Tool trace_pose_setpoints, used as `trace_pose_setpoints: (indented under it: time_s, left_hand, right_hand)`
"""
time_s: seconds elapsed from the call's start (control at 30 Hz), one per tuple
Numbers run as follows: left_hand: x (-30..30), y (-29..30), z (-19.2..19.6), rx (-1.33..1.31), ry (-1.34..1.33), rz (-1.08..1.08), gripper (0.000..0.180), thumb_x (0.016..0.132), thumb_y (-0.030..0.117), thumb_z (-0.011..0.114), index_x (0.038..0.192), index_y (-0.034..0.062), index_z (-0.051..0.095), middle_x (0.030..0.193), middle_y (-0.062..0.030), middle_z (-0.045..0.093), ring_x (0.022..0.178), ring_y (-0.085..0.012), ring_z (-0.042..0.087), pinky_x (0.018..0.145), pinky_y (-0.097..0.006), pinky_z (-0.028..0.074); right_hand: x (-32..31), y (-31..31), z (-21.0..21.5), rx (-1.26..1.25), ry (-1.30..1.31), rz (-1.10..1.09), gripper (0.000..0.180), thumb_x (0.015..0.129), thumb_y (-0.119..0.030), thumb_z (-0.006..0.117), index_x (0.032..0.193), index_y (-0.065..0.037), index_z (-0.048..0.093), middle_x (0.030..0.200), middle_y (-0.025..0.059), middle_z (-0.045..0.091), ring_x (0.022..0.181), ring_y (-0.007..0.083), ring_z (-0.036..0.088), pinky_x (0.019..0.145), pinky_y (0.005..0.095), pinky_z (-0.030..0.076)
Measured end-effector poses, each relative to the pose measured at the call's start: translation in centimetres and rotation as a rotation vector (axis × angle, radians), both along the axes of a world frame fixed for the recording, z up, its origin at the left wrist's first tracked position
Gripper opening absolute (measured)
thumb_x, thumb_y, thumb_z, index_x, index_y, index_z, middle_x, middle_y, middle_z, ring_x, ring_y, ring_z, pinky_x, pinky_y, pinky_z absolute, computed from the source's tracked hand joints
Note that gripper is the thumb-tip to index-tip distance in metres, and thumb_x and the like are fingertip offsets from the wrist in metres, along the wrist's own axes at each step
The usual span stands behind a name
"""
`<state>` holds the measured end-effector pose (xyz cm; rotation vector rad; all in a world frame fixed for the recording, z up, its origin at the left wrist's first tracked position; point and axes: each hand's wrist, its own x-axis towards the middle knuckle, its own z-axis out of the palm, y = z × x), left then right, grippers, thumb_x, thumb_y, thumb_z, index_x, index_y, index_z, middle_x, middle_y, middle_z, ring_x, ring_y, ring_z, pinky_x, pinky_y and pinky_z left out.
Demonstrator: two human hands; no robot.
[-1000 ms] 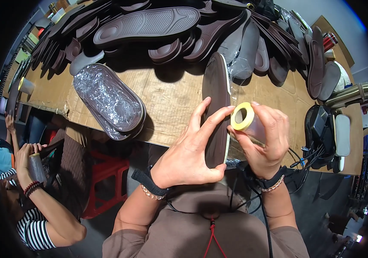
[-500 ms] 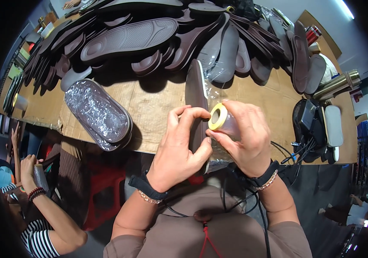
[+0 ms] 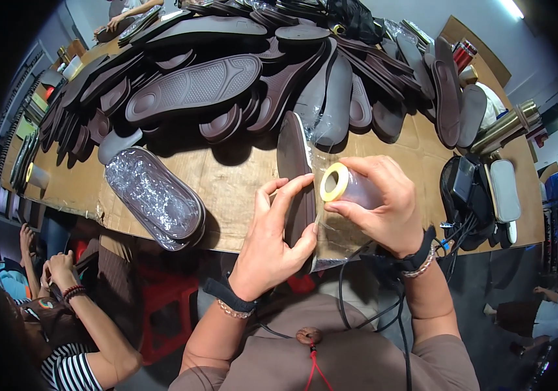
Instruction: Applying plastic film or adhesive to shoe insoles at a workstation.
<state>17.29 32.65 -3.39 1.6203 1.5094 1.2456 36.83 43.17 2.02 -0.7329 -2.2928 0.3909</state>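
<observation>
A dark brown shoe sole point(image 3: 294, 153) stands on its edge on the table in front of me. My left hand point(image 3: 269, 238) is closed on the near part of it, fingertips and thumb at its right edge. My right hand point(image 3: 389, 205) grips a roll of clear film point(image 3: 361, 189) with a yellow core end, just right of the sole. A sheet of clear film point(image 3: 331, 251) hangs beside the sole down to the table's near edge. At my left lies a film-wrapped stack of soles point(image 3: 155, 199); how many it holds I cannot tell.
A large heap of brown soles point(image 3: 194, 88) spreads across the back of the cardboard-covered table point(image 3: 236, 186). On the right are a steel flask point(image 3: 507, 127), a black bag point(image 3: 459, 195) with cables, and a pale case point(image 3: 505, 189). A co-worker's arm point(image 3: 100, 319) and a red stool point(image 3: 168, 306) are at lower left.
The roll in my right hand has moved right, away from the sole and my left hand, widening the gap between them. My left hand keeps its hold on the sole.
</observation>
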Motion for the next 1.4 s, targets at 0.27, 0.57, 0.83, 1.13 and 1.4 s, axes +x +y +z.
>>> trace_pose_setpoints:
  time_s: [0.27,0.57,0.83,1.13,1.4]
  left_hand:
    - [-0.1,-0.1,0.3,-0.033,-0.069,-0.003,0.076,0.09,0.009,0.072,0.16,0.0167,0.045,0.148,-0.016,0.043,0.133,-0.0297,0.053,0.1,-0.039,0.055]
    - [0.0,-0.1,-0.2,-0.027,-0.113,0.0,0.077,0.087,0.013,0.073,0.159,0.0169,0.047,0.144,-0.0258,0.043,0.135,-0.0414,0.05,0.098,-0.043,0.055]
    - [-0.2,0.1,0.3,-0.06,-0.092,-0.03,0.086,0.09,0.009,0.071,0.167,0.0159,0.033,0.151,-0.017,0.041,0.135,-0.0301,0.054,0.098,-0.038,0.057]
    - [-1.6,2.6,-1.6,-0.092,-0.153,-0.012,0.093,0.09,0.015,0.07,0.169,0.0075,0.022,0.153,-0.0307,0.044,0.143,-0.0421,0.047,0.12,-0.048,0.04]
    - [-0.4,1.2,0.5,-0.147,-0.354,-0.087,0.091,0.092,0.003,0.065,0.172,0.012,0.022,0.158,-0.0135,0.044,0.121,-0.021,0.058,0.096,-0.033,0.055]
  right_hand:
    - [-1.8,-0.1,-1.4,0.22,0.038,-0.111,0.059,0.071,-0.026,0.094,0.122,-0.005,0.071,0.105,0.0121,0.068,0.095,0.0331,0.065,0.082,0.0424,0.055]
    - [-2.0,-0.2,-1.7,0.248,0.015,-0.124,0.059,0.069,-0.024,0.093,0.121,-0.005,0.071,0.105,0.0115,0.068,0.094,0.0324,0.065,0.08,0.0419,0.055]
    - [-2.2,-0.5,-1.6,0.263,-0.003,-0.141,0.06,0.071,-0.023,0.092,0.124,-0.006,0.07,0.108,0.012,0.067,0.096,0.0329,0.064,0.082,0.0427,0.055]
    - [-2.7,-0.3,-2.3,0.221,-0.033,-0.167,0.064,0.075,-0.024,0.09,0.13,-0.006,0.064,0.112,0.0119,0.066,0.102,0.0327,0.064,0.087,0.0429,0.055]
    - [-1.7,-0.5,-1.5,0.072,-0.102,-0.077,0.06,0.089,-0.031,0.081,0.137,-0.002,0.06,0.103,0.0177,0.066,0.095,0.0369,0.064,0.086,0.0445,0.052]
